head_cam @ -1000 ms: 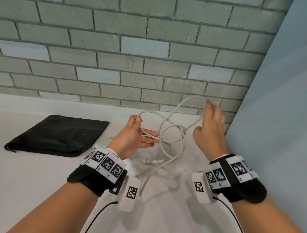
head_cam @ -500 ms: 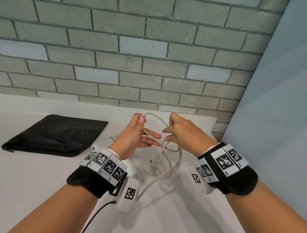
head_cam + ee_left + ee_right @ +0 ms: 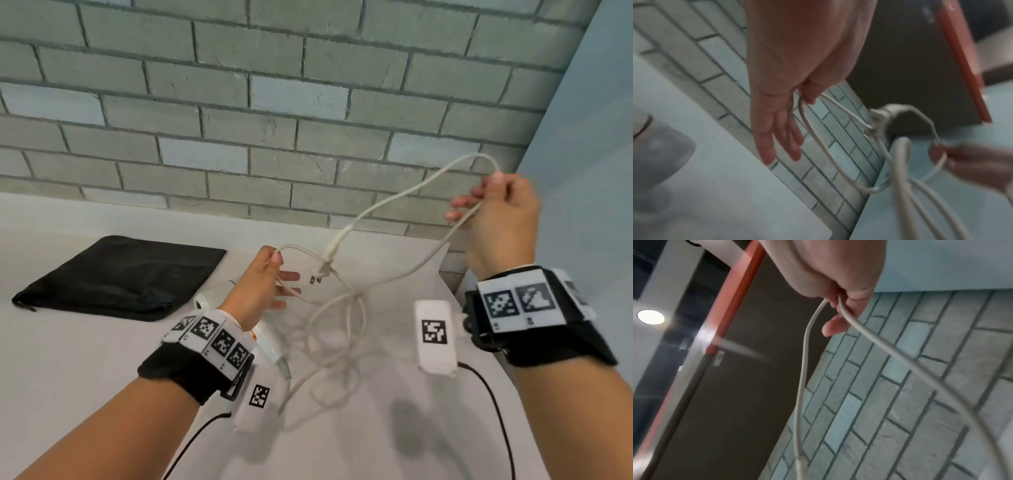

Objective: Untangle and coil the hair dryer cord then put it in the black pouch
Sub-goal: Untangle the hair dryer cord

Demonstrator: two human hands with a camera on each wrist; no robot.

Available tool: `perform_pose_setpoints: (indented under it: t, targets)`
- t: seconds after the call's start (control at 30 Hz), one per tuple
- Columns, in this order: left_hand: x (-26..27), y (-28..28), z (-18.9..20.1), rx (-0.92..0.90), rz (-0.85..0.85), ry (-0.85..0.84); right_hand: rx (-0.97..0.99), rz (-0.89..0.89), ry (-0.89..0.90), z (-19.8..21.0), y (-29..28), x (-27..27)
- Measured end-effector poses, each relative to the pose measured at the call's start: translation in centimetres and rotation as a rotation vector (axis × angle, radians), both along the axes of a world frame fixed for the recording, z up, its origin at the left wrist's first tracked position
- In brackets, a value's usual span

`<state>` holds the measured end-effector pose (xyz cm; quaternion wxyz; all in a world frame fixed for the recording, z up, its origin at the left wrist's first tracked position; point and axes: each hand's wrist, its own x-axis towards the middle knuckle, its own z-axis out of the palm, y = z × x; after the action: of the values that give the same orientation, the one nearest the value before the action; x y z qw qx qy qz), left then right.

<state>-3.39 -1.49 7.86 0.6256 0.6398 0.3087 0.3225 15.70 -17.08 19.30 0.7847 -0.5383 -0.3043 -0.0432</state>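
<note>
Above the desk:
Right hand: pinched the cord, raised right.
Left hand: pinched a cord loop.
Pouch: far left.

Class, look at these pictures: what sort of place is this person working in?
Probably an indoor room set up for recording, though that is a guess: a plain white table against a grey brick wall, with a round ceiling light overhead.

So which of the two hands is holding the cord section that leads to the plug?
The right hand, raised near the wall corner. The cord it pinches runs straight down to the plug; the left hand pinches a separate loop beside the plug.
</note>
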Motion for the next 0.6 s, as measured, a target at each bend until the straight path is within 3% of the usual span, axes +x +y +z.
perform_pose_setpoints:
  t: [0.13, 0.23, 0.3, 0.47, 0.6]
  targets:
    - [-1.0, 0.9, 1.1, -0.281, -0.032, -0.283, -0.090, -0.029, 0.250, -2.3, -0.5, 2.7]
    - [-1.1, 1.4, 2.0, -0.283, -0.045, -0.390, -0.401, -0.046, 0.289, -5.5, -0.5, 4.6]
    - [-1.1, 1.7, 2.4, -0.264, -0.052, -0.442, -0.487, 0.023, 0.351, -7.2, -0.4, 5.4]
    - [-1.4, 2.5, 3.2, -0.282, -0.107, -0.654, -0.154, 0.336, 0.811, -9.1, -0.8, 6.1]
    - [-1.9, 3.4, 4.5, -0.366, -0.138, -0.767, 0.028, 0.358, 1.000, -11.1, -1.3, 7.6]
